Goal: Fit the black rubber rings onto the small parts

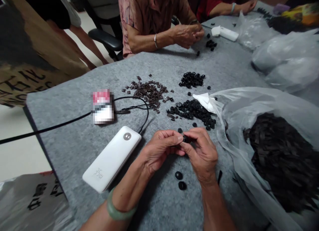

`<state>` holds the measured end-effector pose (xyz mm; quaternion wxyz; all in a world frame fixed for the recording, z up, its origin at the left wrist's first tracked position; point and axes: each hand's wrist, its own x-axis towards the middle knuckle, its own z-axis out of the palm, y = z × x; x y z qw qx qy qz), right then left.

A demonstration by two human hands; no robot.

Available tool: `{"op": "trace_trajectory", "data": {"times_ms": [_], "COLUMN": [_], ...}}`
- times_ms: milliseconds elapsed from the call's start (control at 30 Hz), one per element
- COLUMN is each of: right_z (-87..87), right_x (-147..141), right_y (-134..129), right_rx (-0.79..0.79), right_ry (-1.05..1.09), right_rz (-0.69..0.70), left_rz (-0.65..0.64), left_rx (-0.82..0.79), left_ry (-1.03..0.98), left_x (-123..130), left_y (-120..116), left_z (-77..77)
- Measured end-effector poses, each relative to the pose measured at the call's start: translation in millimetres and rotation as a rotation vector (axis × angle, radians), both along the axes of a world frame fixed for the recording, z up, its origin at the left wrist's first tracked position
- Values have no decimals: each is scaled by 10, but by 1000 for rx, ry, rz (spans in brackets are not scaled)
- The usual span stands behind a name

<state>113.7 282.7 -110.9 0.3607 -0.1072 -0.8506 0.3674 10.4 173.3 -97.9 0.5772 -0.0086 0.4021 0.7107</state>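
Observation:
Pinched between the fingertips of my left hand (161, 146) and my right hand (203, 153) is a small round black part (185, 138), partly covered by the fingers. Two black caps (180, 180) lie on the grey felt tabletop just below my hands. Beyond my fingers spreads a pile of black discs with centre holes (194, 110). Behind it sits a heap of black rings (191, 79). Small brown metal-looking clips (149, 91) are scattered to the left of these piles.
A white power bank (112, 159) with a black cable lies left of my hands, near a blurred red-and-white box (102, 106). An open plastic bag of black strips (281, 161) stands at right. Across the table a co-worker's hands (188, 35) work near more black parts.

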Motion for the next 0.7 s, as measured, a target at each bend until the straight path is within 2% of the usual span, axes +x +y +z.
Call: {"op": "trace_trajectory", "data": {"times_ms": [100, 267, 500, 700], "right_z": [6, 24, 77, 63], "right_x": [4, 20, 51, 31], "right_y": [-17, -48, -87, -147], "right_rx": [66, 154, 329, 422], "right_ry": [-1, -15, -59, -72], "right_rz": [-2, -40, -89, -133], "left_rz": [-9, -96, -77, -57], "left_rx": [-10, 6, 15, 11], "left_ry": [8, -6, -95, -110], "left_x": [-34, -27, 27, 4], "left_y": [-15, -29, -19, -17], "left_z": [15, 39, 57, -27]}}
